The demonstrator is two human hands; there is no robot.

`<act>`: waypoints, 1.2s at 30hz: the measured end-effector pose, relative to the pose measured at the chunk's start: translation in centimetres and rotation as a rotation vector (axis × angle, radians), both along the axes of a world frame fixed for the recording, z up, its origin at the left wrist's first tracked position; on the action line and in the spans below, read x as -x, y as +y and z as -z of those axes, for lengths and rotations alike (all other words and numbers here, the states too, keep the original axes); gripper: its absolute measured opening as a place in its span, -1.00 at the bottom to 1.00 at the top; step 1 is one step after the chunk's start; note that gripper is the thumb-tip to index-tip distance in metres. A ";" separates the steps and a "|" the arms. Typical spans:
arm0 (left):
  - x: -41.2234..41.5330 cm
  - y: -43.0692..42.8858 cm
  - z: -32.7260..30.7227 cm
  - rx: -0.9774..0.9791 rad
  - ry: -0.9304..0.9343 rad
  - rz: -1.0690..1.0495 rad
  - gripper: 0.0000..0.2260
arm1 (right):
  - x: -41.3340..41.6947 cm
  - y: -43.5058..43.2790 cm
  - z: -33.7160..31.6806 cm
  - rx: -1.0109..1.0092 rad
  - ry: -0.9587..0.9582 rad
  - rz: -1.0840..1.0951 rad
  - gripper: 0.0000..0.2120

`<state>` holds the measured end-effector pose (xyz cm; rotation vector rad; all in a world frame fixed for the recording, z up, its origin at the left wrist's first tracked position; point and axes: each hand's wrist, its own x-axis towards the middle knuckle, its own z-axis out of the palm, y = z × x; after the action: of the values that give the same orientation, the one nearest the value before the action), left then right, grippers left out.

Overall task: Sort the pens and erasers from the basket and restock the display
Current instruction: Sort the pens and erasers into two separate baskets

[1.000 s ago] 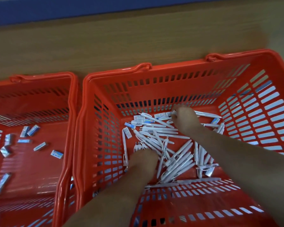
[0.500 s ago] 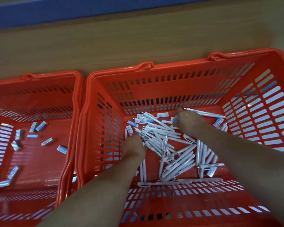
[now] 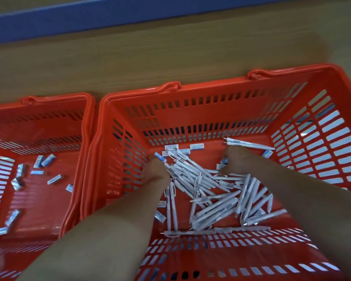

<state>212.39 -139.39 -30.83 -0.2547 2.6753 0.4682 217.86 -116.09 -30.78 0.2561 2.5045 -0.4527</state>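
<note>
Spanning the far side is a wooden surface (image 3: pixel 170 57) with a blue band (image 3: pixel 130 15) beyond it. Nearer, two red baskets sit side by side. The left basket (image 3: pixel 85 122) holds only scattered erasers (image 3: pixel 54 179). The right basket (image 3: pixel 190 94) holds a heap of white pens (image 3: pixel 211 209) and a few wrapped erasers (image 3: pixel 198 146) by its far wall. The left hand (image 3: pixel 156 173) curls at a blue-ended eraser (image 3: pixel 160 157), and the right hand (image 3: pixel 237 159) curls onto the heap. Whether either grips anything cannot be told.
</note>
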 end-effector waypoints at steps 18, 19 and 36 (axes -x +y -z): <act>0.7 1.5 -15.6 -0.797 -0.256 0.303 -0.87 | 1.2 -1.5 -11.4 1.107 -0.198 0.629 -0.86; 1.4 0.7 -17.4 -0.837 -0.263 0.344 -0.84 | 1.6 -2.3 -13.1 1.160 -0.170 0.613 -0.83; 6.9 -26.8 -18.7 -0.177 -0.164 0.132 -0.73 | 9.1 -31.3 -18.7 0.769 0.431 -0.172 -0.67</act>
<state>205.45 -166.21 -12.15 -0.0616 2.4540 0.6109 208.76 -147.40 -12.11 -0.3925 2.4919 -1.4577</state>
